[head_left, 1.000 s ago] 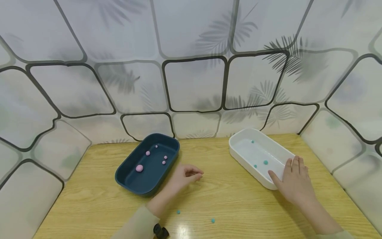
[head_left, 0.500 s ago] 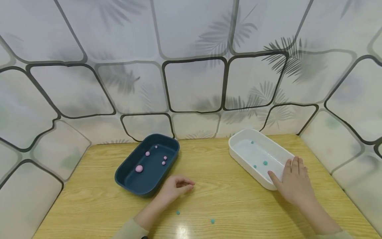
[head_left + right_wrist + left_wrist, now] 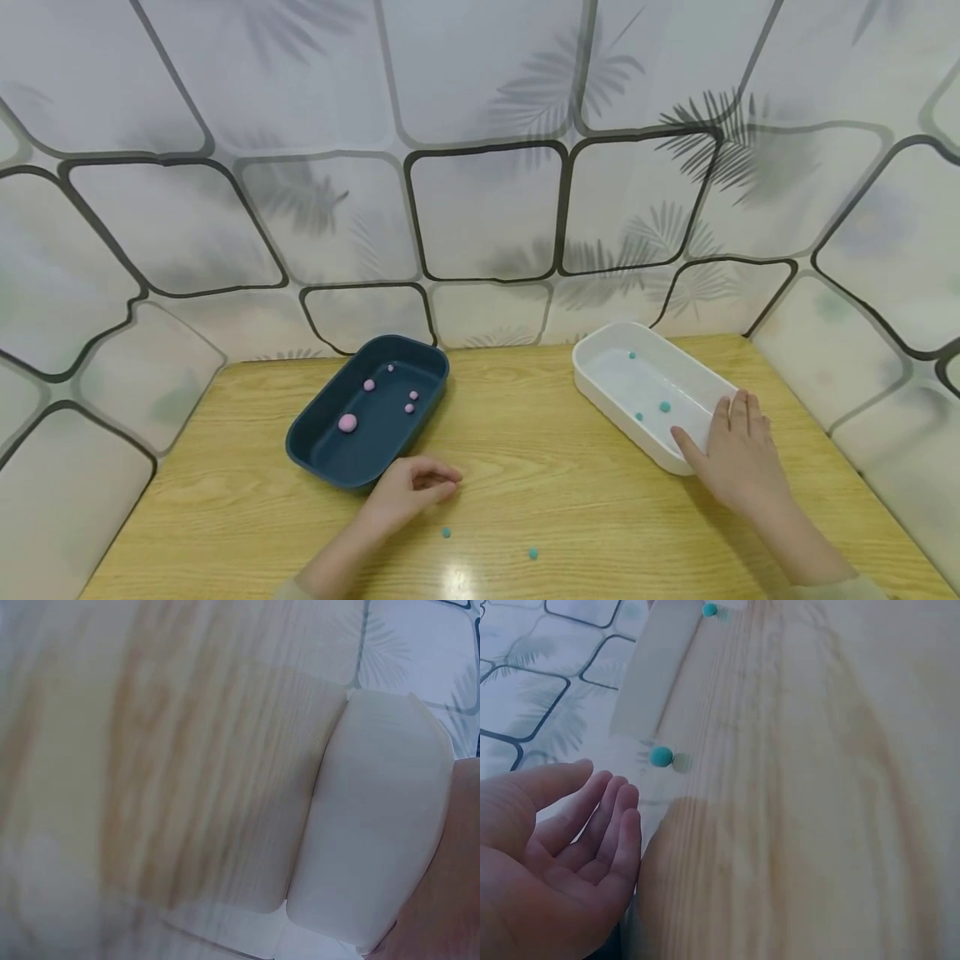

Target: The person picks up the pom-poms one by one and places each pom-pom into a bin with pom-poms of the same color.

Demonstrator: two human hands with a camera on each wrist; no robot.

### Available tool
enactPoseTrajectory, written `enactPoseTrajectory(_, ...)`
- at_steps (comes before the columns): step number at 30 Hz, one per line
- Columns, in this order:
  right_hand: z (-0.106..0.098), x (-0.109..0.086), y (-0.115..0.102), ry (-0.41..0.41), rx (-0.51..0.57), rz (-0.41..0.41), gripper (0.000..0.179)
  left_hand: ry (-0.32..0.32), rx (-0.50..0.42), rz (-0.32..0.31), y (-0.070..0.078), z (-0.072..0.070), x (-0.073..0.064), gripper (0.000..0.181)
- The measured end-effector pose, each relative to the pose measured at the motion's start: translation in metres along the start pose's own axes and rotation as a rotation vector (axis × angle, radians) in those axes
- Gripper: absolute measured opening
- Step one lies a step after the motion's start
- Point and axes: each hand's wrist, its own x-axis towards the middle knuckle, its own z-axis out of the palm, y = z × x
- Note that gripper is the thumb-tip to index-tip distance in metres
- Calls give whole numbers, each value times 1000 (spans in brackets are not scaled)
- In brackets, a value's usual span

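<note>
My left hand [image 3: 402, 497] hovers over the table beside the near end of a navy blue tray [image 3: 300, 440]. Its fingers are loosely bent, and the left wrist view shows nothing between them. Close to its fingertips lies a small teal ball [image 3: 661, 757]; a second teal ball [image 3: 533, 553] lies farther right on the table. My right hand [image 3: 742, 462] rests on the near end of a white tray [image 3: 611, 406], fingers straight along the rim and thumb over the near side. Three teal balls, one of them larger [image 3: 665, 407], sit inside the white tray.
Several pink balls of different sizes, the largest [image 3: 347, 423] near the front, lie in the navy tray. Both trays stand on a wood-grain table [image 3: 510, 417]. A patterned backdrop [image 3: 487, 217] rises behind and at both sides.
My left hand has moved left and toward me, from the middle of the table to near the closer teal ball. My right hand stays on the white tray.
</note>
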Motion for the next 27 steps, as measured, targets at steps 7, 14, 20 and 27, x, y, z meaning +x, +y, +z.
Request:
enactPoseTrajectory(7,1,2,0,13,-14,-5,103,-72,48,56,-3,-7,-10,17)
enactPoseTrajectory(14,0,2,-1,10,-7,-2,104,-144,120,124,-3,-12,-18,22)
enactPoseTrajectory(20,-2,1,-3,6,-9,0,103,-196,214,170,-1,-15,-21,24)
enactPoseTrajectory(27,-3,1,-4,-4,-13,1,102,-235,368,281,-2,-14,-20,26)
